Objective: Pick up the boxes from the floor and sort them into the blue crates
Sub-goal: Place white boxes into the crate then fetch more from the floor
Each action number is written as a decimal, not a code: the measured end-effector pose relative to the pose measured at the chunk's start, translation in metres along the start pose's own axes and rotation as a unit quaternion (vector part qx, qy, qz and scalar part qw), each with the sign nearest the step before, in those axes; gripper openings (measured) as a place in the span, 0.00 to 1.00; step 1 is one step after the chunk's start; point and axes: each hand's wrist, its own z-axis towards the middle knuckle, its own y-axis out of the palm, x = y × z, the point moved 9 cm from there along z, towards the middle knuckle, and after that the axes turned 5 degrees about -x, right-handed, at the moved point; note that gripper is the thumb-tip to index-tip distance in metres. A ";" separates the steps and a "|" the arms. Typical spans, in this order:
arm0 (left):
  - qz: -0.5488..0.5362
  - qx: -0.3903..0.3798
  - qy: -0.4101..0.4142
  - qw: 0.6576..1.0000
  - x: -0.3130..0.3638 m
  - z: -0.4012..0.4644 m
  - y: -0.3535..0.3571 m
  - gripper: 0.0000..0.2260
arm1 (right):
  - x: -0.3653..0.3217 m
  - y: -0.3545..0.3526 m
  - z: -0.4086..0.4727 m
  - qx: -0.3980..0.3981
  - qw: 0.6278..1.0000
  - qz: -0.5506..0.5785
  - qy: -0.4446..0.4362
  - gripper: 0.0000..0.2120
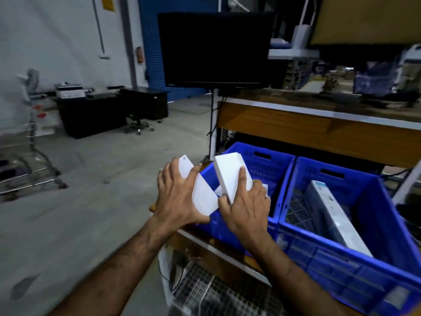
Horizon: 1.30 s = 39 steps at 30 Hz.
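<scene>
The room was dim. The top, near 12 o'clock, was darkest, where the black screen (215, 49) showed almost nothing. The white boxes (230, 176) shone bright in the middle. The metal cart (29, 160) at 9 o'clock was blurry. Straight lines bent at the edges. The floor (91, 201) looked grey and smeared.

White boxes (232, 176), blue lattice-walled crates (337, 254), a black monitor (214, 49), brown wooden shelf (319, 128), grey floor (91, 201).
</scene>
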 end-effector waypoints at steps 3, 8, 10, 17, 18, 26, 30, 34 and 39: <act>-0.001 -0.021 0.051 0.998 0.019 0.057 0.018 0.61 | 0.026 0.005 0.037 -0.010 0.999 -0.004 0.053 0.42; -0.004 -0.070 0.124 0.990 0.034 0.140 0.068 0.63 | 0.060 0.039 0.082 -0.049 0.989 -0.028 0.136 0.41; -0.007 -0.098 0.155 0.983 0.039 0.168 0.096 0.64 | 0.073 0.059 0.096 -0.076 0.981 -0.044 0.175 0.41; -0.032 -0.234 0.277 0.931 0.071 0.221 0.183 0.61 | 0.100 0.121 0.118 -0.180 0.937 -0.091 0.286 0.40; -0.034 -0.254 0.293 0.921 0.075 0.226 0.193 0.61 | 0.102 0.124 0.118 -0.183 0.933 -0.098 0.294 0.40; -0.003 -0.414 0.375 0.829 0.088 0.225 0.240 0.67 | 0.102 0.134 0.119 -0.207 0.923 -0.102 0.307 0.38; -0.004 -0.425 0.379 0.822 0.094 0.217 0.241 0.66 | 0.093 0.119 0.125 -0.185 0.936 -0.133 0.269 0.37; -0.074 -0.365 0.372 0.850 0.090 0.210 0.228 0.57 | 0.074 0.102 0.128 -0.102 0.965 -0.142 0.195 0.34; -0.099 -0.229 0.330 0.910 0.065 0.196 0.198 0.45 | 0.049 0.093 0.125 -0.057 0.985 -0.104 0.127 0.33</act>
